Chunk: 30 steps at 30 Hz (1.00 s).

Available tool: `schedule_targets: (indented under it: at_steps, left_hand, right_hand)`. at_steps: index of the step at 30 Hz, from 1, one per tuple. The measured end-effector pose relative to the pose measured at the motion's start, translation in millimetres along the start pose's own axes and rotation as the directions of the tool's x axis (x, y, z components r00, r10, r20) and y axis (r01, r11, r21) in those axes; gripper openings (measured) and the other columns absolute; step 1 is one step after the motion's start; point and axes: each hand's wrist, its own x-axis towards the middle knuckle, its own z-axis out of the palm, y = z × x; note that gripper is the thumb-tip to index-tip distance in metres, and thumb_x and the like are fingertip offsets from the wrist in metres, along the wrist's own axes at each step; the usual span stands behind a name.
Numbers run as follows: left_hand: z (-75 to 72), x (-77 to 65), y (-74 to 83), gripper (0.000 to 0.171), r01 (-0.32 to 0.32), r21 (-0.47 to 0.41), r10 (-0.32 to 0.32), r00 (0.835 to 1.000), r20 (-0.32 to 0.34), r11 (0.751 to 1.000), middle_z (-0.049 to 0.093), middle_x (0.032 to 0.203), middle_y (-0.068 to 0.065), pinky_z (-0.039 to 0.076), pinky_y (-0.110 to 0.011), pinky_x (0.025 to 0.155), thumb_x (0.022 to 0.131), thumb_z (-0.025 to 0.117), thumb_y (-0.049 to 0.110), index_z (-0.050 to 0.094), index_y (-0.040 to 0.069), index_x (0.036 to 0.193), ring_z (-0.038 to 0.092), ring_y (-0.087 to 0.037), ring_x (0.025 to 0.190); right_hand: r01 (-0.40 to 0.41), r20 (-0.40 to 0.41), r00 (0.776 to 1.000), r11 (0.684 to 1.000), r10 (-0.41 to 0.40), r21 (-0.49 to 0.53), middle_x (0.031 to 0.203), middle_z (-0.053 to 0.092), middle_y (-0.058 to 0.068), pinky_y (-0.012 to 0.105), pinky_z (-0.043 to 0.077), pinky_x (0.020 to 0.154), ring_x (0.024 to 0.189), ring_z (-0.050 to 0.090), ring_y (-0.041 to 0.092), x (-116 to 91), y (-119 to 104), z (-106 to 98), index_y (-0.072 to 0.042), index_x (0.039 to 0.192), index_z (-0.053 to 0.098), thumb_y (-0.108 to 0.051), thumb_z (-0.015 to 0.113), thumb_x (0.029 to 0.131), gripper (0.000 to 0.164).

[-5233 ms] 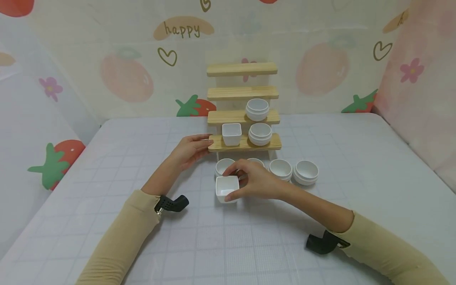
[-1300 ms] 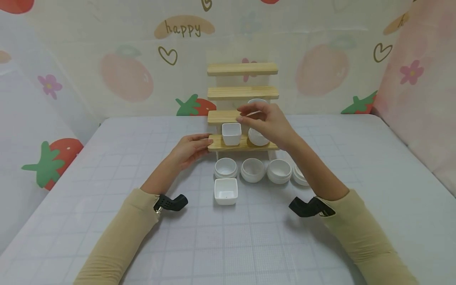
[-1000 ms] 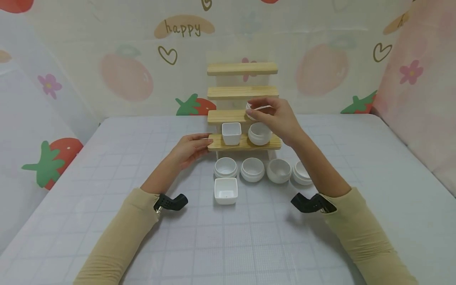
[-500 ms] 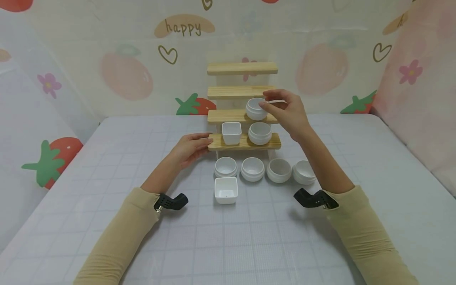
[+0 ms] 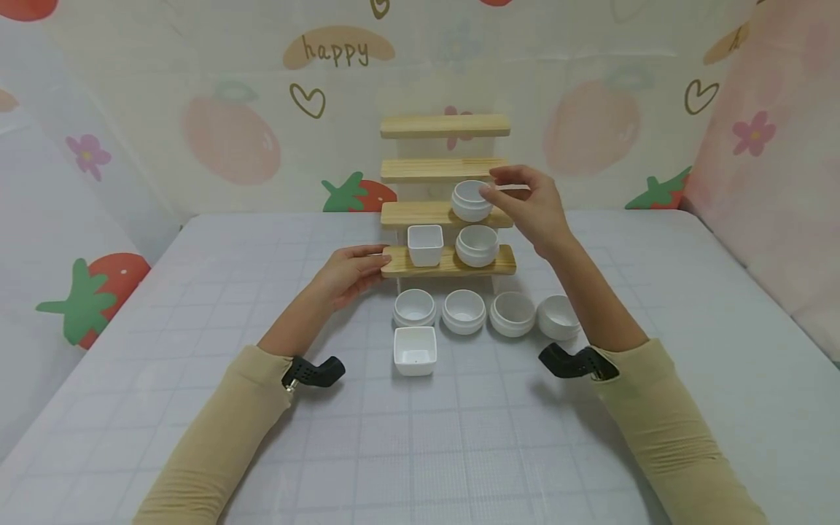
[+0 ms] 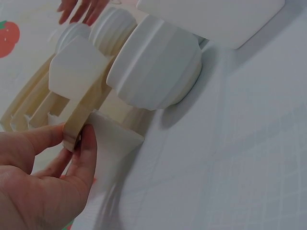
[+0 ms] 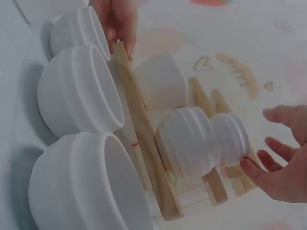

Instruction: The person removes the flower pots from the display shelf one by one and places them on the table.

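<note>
We are pinching the left end of the lowest shelf (image 5: 453, 270) with our left hand (image 5: 344, 278) and holding our right hand (image 5: 534, 209) spread beside a round pot (image 5: 469, 208), which is standing toward the right on the second-lowest shelf (image 5: 415, 214); whether we are touching it, we cannot tell.

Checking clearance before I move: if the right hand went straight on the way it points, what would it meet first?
Most likely the round white pot on the second-lowest shelf. The right hand overlaps the pot's rim in the head view, so they may be touching; depth is unclear.
</note>
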Motion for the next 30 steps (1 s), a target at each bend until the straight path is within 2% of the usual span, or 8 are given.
schedule_targets:
  at_steps: [9,17,25,30]
  left_hand:
    - [-2.1,-1.3,1.1,0.054,-0.005,-0.002,0.005,1.000,-0.010,1.000,0.046,0.155,-0.024,0.059,-0.015,0.080,0.108,0.056,0.003,0.039,-0.007,0.159,0.065,-0.008,0.095]
    - [-2.6,-1.4,0.8,0.054,-0.021,-0.009,0.021,1.000,-0.004,1.000,0.047,0.152,-0.024,0.058,-0.015,0.079,0.108,0.055,0.002,0.038,-0.009,0.158,0.066,-0.007,0.092]
    - [-0.4,-1.4,-0.6,0.054,-0.022,-0.004,0.022,1.000,0.003,1.000,0.046,0.153,-0.026,0.058,-0.015,0.079,0.107,0.055,0.000,0.039,-0.010,0.157,0.066,-0.007,0.090]
    - [-0.8,-1.2,-1.1,0.053,-0.022,-0.002,0.022,1.000,0.001,1.000,0.046,0.153,-0.026,0.058,-0.015,0.079,0.107,0.055,0.001,0.039,-0.009,0.157,0.066,-0.007,0.091]
  right_hand:
    - [-0.058,0.037,0.998,0.998,0.060,-0.030,0.144,0.055,0.022,0.026,0.053,0.098,0.126,0.061,0.032,5.1,3.7,2.4,0.003,0.145,0.058,-0.016,0.072,0.101,0.050]
    - [-0.098,0.084,0.991,0.994,0.102,-0.053,0.150,0.051,0.022,0.025,0.054,0.094,0.133,0.058,0.036,8.8,7.3,3.7,0.002,0.150,0.052,-0.015,0.072,0.101,0.056]
    - [-0.125,0.110,0.985,0.989,0.133,-0.079,0.151,0.050,0.021,0.042,0.051,0.109,0.135,0.056,0.038,9.7,14.3,0.9,0.000,0.152,0.052,-0.017,0.071,0.101,0.057]
    - [-0.135,0.134,0.981,0.989,0.143,-0.066,0.152,0.051,0.020,0.045,0.048,0.114,0.136,0.055,0.037,11.8,15.9,1.2,-0.001,0.152,0.052,-0.017,0.071,0.101,0.057]
